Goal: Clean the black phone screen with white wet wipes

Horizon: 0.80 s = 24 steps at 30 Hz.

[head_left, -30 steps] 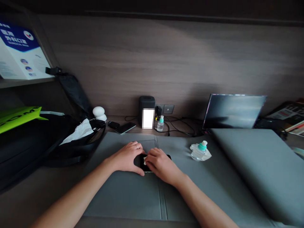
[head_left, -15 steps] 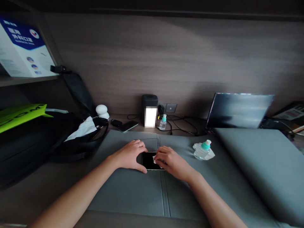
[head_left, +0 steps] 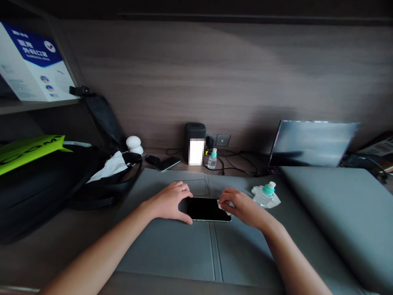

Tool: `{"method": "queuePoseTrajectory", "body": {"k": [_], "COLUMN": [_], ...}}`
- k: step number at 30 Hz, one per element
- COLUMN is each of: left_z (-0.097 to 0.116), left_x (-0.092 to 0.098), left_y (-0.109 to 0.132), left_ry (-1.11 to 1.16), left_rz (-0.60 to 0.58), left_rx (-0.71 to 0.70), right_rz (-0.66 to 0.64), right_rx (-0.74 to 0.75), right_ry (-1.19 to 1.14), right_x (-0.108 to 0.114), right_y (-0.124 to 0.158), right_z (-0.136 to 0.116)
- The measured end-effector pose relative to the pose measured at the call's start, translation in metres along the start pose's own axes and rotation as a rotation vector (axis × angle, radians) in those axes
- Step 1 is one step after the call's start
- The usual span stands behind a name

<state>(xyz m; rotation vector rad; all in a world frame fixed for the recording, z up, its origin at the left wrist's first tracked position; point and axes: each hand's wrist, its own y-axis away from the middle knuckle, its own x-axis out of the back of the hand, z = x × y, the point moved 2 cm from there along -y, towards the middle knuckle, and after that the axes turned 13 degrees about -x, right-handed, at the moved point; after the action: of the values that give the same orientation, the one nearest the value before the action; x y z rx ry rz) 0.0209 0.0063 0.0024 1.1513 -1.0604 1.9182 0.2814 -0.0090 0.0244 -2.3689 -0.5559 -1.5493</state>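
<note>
A smartphone (head_left: pixel 202 209) with a dark screen lies face up on the grey mat (head_left: pixel 166 250). Thumb and fingers of my left hand (head_left: pixel 172 201) span its left end and hold it by the edges; a ring is on one finger. My right hand (head_left: pixel 242 208) pinches a white tissue (head_left: pixel 221 207), pressed against the right end of the screen. To the right of that hand, a clear bottle with a green-and-white cap (head_left: pixel 264 195) leans on another crumpled white tissue (head_left: pixel 275 201).
Behind the mat are a second phone (head_left: pixel 167 163), a white rounded object (head_left: pixel 134 144), a black speaker-like cylinder (head_left: pixel 195 131), a small bottle (head_left: pixel 212 159) and cables. A dark screen (head_left: pixel 313 143) stands at right beside a grey cushion-like block (head_left: pixel 334 209). A black bag (head_left: pixel 39 192) sits at left.
My right hand has slid the tissue rightward across the phone's screen to its right end, uncovering more of the screen. My left hand keeps its hold on the left end.
</note>
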Motion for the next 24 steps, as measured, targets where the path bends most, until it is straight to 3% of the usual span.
{"method": "queuePoseTrajectory", "body": {"k": [24], "left_z": [0.0001], "left_x": [0.0002], "left_y": [0.0], "left_ry": [0.03], "left_rz": [0.0], "left_rx": [0.015], "right_rz": [-0.005], "right_rx": [0.042], "right_ry": [-0.027], "right_x": [-0.002], "right_y": [0.0065], "right_z": [-0.0046]}}
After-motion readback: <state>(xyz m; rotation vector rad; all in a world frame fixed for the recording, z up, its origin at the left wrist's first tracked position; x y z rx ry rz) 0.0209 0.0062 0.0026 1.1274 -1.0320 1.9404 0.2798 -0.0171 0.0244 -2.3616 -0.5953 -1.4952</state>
